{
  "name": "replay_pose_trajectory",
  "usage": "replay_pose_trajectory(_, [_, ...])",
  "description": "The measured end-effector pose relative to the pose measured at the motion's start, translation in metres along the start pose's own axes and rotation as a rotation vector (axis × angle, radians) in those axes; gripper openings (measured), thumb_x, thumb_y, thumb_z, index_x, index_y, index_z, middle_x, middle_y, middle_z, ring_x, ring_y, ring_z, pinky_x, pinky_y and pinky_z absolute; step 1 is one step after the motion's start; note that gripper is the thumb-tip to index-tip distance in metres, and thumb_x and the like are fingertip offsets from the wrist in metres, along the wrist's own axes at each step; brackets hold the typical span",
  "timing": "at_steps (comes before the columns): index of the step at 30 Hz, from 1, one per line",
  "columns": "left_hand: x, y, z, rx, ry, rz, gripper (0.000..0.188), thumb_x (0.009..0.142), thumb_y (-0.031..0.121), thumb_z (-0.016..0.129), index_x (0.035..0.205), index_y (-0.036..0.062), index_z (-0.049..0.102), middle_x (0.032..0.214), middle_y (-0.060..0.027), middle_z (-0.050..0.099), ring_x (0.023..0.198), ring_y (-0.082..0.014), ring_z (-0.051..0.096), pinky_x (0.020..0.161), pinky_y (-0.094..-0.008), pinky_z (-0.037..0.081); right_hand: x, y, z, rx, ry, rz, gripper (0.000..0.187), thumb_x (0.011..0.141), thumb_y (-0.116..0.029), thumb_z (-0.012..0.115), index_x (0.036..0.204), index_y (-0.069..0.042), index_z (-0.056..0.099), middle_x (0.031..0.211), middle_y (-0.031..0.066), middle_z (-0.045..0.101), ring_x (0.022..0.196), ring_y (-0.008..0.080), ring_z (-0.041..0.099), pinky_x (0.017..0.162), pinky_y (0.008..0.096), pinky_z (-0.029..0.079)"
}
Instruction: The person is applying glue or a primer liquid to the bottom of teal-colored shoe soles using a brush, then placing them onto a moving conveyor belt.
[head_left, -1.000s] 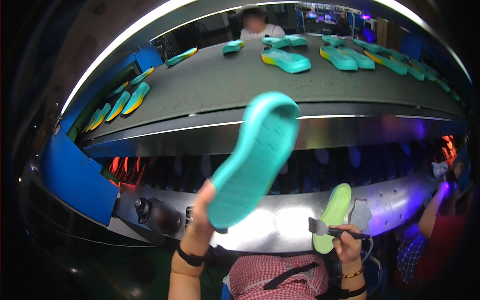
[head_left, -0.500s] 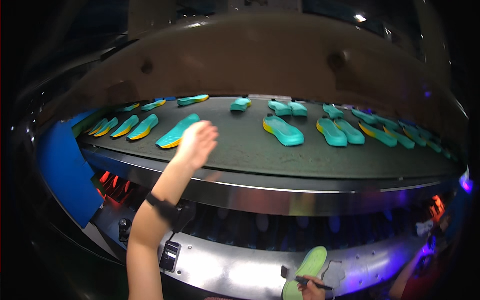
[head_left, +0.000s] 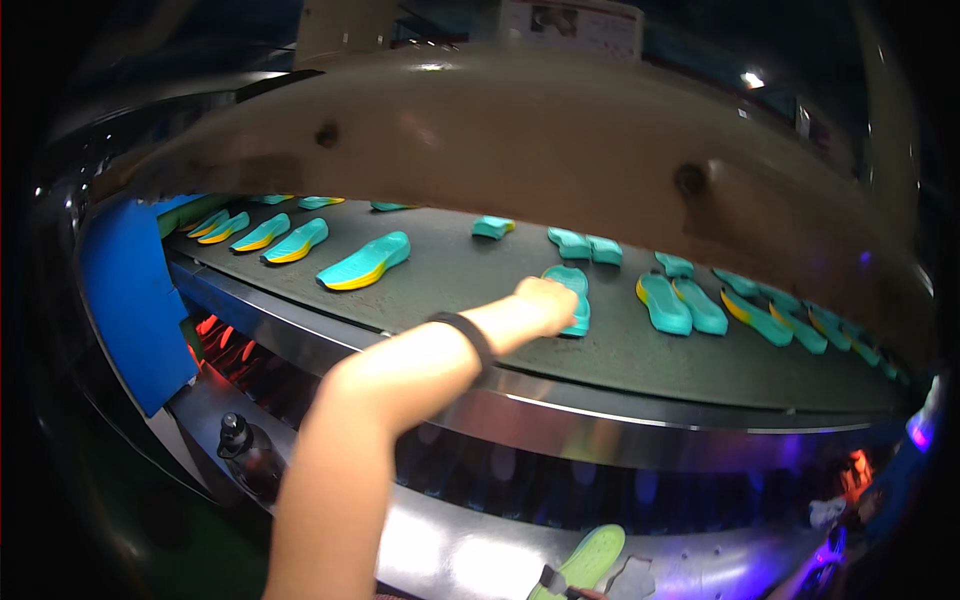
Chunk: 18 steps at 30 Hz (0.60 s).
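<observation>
My left hand point(head_left: 548, 303), a black band on its forearm, reaches over the dark conveyor belt point(head_left: 450, 270). Its fingers are curled at a teal shoe midsole point(head_left: 577, 318) near the middle of the belt, and the hand covers part of that piece. At the lower edge only the fingertips of my right hand point(head_left: 592, 595) show, closed around a thin black pen-like tool. Beside them a light green shoe sole point(head_left: 600, 552) lies on the metal ledge, its lower end cut off by the picture edge.
More teal and yellow midsoles point(head_left: 365, 262) lie along the belt on both sides. A brown hood point(head_left: 450, 150) overhangs its far part. A dark bottle point(head_left: 245, 450) stands at the lower left, and a blue panel point(head_left: 125, 310) rises at left. Another person's arm point(head_left: 810, 570) is at lower right.
My left hand has moved right, from beside a midsole on the left to the middle one, and its fingers have curled. That midsole has turned slightly. The view has tilted.
</observation>
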<state>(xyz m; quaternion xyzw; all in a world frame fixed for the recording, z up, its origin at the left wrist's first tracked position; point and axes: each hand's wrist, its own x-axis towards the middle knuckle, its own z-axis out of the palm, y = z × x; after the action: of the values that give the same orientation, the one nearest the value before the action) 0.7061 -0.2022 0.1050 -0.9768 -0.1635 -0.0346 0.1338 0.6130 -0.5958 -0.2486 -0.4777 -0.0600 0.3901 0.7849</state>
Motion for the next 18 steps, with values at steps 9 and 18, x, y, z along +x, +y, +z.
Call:
replay_pose_trajectory(9, [-0.202, -0.001, 0.032, -1.263, 1.134, 0.205, 0.016, 0.082, 0.017, 0.052, 0.084, 0.0007, 0.052, 0.1, -0.0121, 0.052, 0.099, -0.0202, 0.049, 0.091, -0.0346, 0.038, 0.001, -0.035, 0.017, 0.32, 0.043, -0.234, 0.019, 0.078, 0.006, 0.058, 0.097, 0.005, 0.06, 0.099, 0.0184, 0.063, 0.094, 0.0288, 0.061, 0.09, 0.0411, 0.047])
replay_pose_trajectory(18, [-0.304, 0.052, 0.174, -2.761, 0.079, 0.08, 0.093, 0.078, 0.059, 0.057, 0.142, 0.0006, 0.023, 0.13, -0.0257, 0.044, 0.113, -0.0464, 0.049, 0.097, -0.0586, 0.039, -0.001, -0.046, 0.038, 0.189, 0.088, -0.255, 0.019, 0.082, 0.003, 0.057, 0.101, 0.005, 0.06, 0.101, 0.0188, 0.065, 0.094, 0.0259, 0.063, 0.089, 0.0364, 0.049])
